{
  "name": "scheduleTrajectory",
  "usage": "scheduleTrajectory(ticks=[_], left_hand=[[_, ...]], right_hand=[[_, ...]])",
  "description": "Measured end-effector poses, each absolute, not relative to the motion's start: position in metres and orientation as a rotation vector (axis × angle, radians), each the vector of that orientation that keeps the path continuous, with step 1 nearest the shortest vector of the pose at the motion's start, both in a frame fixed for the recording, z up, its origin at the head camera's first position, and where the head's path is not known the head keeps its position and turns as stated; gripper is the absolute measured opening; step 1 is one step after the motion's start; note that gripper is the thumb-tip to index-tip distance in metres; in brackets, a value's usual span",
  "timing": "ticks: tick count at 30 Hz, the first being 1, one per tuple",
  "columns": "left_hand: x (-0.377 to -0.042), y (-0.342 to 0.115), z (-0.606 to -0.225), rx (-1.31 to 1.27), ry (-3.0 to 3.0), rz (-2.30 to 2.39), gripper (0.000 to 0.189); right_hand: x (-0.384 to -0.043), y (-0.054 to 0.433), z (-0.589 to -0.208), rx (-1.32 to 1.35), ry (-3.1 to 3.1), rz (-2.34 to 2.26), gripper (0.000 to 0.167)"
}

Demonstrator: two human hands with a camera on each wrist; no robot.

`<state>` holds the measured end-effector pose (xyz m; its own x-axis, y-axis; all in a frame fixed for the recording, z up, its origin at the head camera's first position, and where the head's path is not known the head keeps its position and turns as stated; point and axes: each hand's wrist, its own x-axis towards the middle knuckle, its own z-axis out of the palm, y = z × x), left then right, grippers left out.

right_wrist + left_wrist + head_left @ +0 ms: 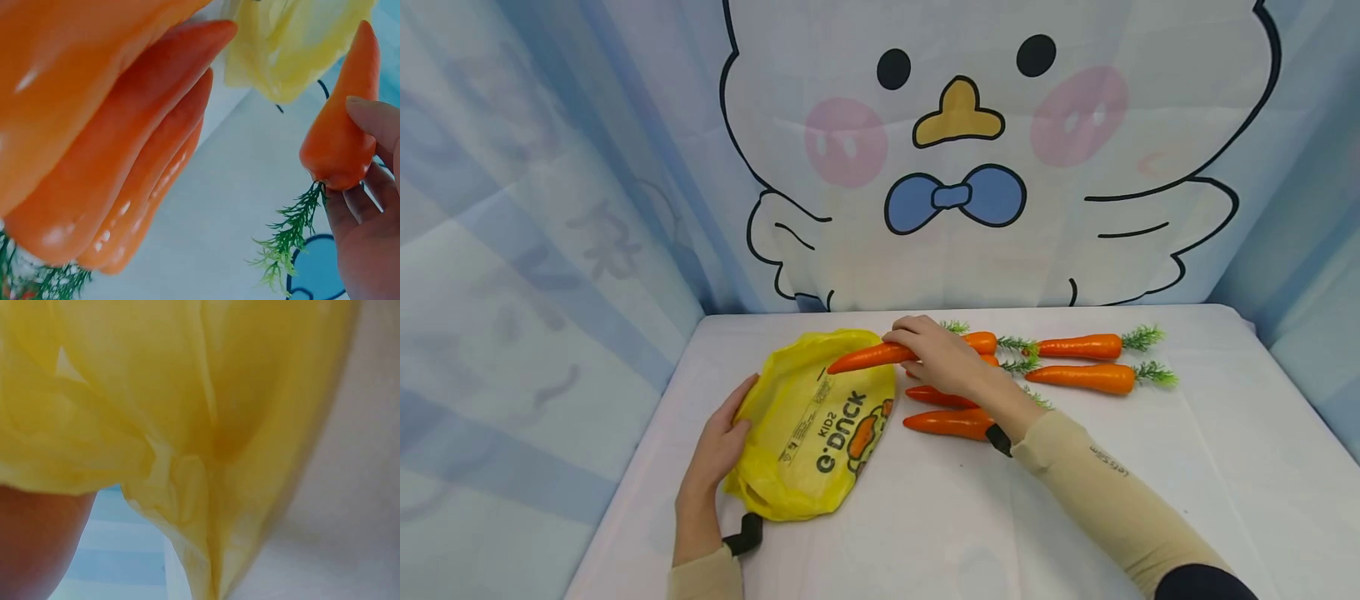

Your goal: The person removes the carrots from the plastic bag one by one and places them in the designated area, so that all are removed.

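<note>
At the left of the table, my left hand [718, 442] grips the near-left edge of a yellow plastic bag [801, 392] printed with "G.DUCK KIDS". In the left wrist view the creased bag [156, 394] fills most of the picture and hides the fingertips. My right hand [940, 358] pinches an orange carrot [868, 357] between thumb and fingers, its pointed end over the bag's upper right part. The right wrist view shows the held carrot [344, 119] with a green leafy top [300, 219], and the thumb on its side.
Several more carrots lie right of the bag, one [951, 423] beneath the right forearm. Two others, an upper carrot [1078, 346] and a lower carrot [1082, 378], lie farther right. A curtain with a cartoon face [955, 267] hangs behind the white table [1210, 467].
</note>
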<state>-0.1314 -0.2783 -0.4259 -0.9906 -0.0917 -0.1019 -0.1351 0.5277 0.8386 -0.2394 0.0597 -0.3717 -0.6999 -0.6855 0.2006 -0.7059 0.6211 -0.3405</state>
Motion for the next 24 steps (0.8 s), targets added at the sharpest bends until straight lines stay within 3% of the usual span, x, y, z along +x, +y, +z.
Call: scheduleTrajectory(ticks=[24], left_hand=[[-0.131, -0.279, -0.425, -0.225, 2.703, 1.48, 0.065]], right_hand=[[-0.229, 0.158, -0.378, 1.03, -2.752, 0.727, 0.043]])
